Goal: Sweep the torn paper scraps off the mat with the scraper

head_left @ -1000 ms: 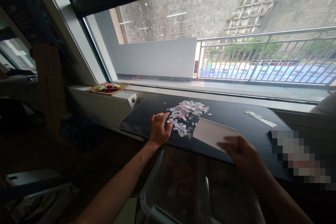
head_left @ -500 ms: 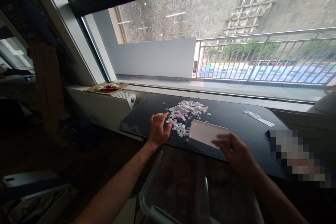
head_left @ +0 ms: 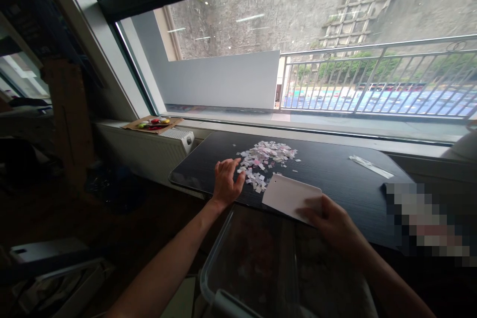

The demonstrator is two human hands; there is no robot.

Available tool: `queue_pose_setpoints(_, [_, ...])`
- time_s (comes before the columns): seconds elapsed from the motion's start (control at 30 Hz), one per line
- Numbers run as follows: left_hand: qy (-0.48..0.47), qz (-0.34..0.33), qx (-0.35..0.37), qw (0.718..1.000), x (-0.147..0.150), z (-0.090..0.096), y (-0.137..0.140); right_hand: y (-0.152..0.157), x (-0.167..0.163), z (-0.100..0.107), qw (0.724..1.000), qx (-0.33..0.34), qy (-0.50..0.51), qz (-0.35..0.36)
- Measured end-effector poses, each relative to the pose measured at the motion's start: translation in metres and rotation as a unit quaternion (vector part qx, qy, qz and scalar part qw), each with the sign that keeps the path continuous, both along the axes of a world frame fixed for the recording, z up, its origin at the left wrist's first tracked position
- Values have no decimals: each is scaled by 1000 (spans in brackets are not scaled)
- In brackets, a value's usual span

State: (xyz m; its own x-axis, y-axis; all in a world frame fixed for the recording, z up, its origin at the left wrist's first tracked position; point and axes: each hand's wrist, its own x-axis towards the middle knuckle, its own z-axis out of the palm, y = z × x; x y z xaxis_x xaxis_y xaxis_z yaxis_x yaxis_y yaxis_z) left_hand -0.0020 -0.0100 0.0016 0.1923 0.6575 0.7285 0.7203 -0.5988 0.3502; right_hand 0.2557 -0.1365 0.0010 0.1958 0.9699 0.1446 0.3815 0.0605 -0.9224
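Note:
A loose pile of small white and pinkish paper pieces (head_left: 270,153) lies on a dark table (head_left: 324,169), with a smaller cluster spread toward the near edge. My left hand (head_left: 227,181) is at the pile's left side, fingers apart and holding nothing; its fingertips are close to the scraps, and I cannot tell whether they touch. In my right hand (head_left: 335,221) is a thin white plastic scraper (head_left: 288,194) with a tiny hole in one corner. It is tilted near the table's front edge, its left end just beside the nearest scraps.
Below the table's front edge stands a clear plastic bin (head_left: 218,243) with a pale rim. White strips (head_left: 370,166) lie at the table's right. A radiator (head_left: 149,149) is on the left, with colourful items on cardboard (head_left: 130,125) above it. The window (head_left: 223,79) borders the far side.
My right hand has drawn the scraper slightly left and toward me, closer to the table's front edge. My left hand has stayed almost in place.

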Motion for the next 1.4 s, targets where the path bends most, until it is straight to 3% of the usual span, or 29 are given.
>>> queue_pose_setpoints(0.33, [-3, -3, 0, 1000, -1, -1, 1, -2, -9, 13, 996, -43, 50, 64])
queue_pose_setpoints(0.53, [0, -3, -1, 1000, 0, -1, 1, -9, 0, 9, 1000, -11, 9, -1])
queue_pose_setpoints(0.77, [-2, -3, -5, 1000, 0, -2, 1, -14, 0, 13, 999, -15, -22, 21])
queue_pose_setpoints(0.97, [-3, 0, -5, 1000, 0, -2, 1, 10, 6, 13, 993, 54, -93, -38])
queue_pose_setpoints(1.1, [-2, 5, -7, 1000, 0, -2, 1, 26, -4, 24, 988, 76, -132, -24])
queue_pose_setpoints(1.23, [-5, 1, -2, 1000, 0, -1, 1, 17, -4, 42, 980, 54, -191, 23])
queue_pose_setpoints(1.4, [-2, -2, -7, 1000, 0, 0, -1, 4, 13, 57, 970, 43, -233, -54])
